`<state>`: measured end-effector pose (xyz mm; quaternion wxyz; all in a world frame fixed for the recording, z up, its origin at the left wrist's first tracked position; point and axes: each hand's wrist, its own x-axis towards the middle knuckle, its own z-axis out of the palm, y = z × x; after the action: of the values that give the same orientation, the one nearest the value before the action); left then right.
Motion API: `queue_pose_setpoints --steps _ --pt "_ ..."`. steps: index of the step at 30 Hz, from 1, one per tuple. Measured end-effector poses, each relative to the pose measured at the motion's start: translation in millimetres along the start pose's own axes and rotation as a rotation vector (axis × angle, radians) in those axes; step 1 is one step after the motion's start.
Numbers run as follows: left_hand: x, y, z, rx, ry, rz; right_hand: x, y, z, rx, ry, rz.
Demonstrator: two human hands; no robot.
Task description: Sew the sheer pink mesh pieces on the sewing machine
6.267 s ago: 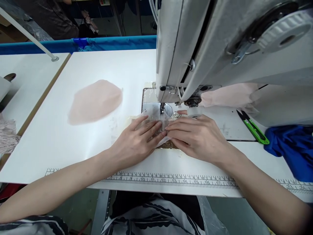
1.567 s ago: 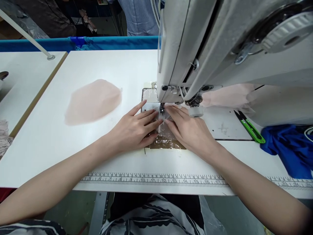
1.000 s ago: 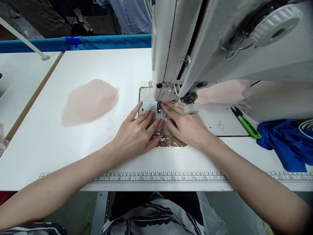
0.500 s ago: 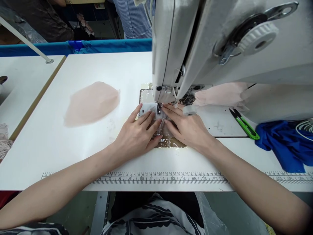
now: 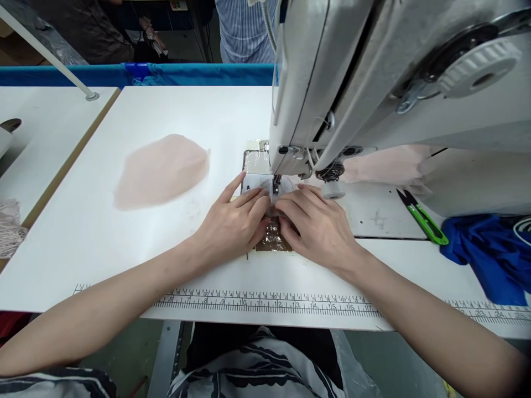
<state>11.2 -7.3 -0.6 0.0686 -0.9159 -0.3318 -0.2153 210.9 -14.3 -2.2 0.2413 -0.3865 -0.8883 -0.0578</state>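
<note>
While left hand (image 5: pixel 234 222) touches sheer fabric (image 5: pixel 271 210), right hand (image 5: pixel 318 226) does too.

Along the bottom of the frame, near the front edge of my table (image 5: pixel 224 271), I can read a printed ruler (image 5: pixel 265 303). Between my arms its larger numbers run from 6 to 17; toward the lower right I make out 23 and 24. The smaller digits above them are mostly too tiny to read. At the top, left of centre, a small label (image 5: pixel 178 5) has print too small to read.
</note>
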Motion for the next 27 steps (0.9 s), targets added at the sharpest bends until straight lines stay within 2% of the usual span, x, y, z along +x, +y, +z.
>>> queue_pose_setpoints --steps 8,27 --pt "-0.6 -5.3 1.8 0.071 0.042 0.042 -0.5 3.8 0.3 0.088 -0.022 0.060" --pt "0.3 -8.0 0.8 0.033 0.094 0.084 -1.3 3.5 0.5 0.123 0.100 -0.005"
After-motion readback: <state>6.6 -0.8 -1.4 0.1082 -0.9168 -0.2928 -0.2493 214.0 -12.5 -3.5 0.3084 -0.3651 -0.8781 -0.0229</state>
